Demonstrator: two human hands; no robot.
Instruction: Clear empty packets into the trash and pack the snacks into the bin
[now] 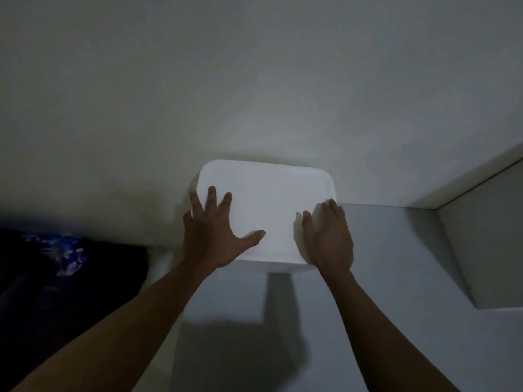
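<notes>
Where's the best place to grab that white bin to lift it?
Probably by its left and right side walls, coming in from either side. The white bin has a flat, smooth top with no handle, its back sits close to the wall, and both sides look free.

The bin (268,199) stands in the middle, its far edge against the wall (254,80) behind it. It sits at the far left corner of a surface (382,278), which runs from the bin toward the viewer and off to the right. The left hand (209,239) lies flat on the left part of the bin's top face, fingers spread and thumb pointing toward the middle. The right hand (328,239) lies on the right part of the top, its fingertips near the bin's right edge. To the right of the bin, well apart, an upright panel (486,244) rises from the surface. To the left of the bin, and nearer the viewer, lies a patterned cloth (62,256), apart from the bin.
</notes>
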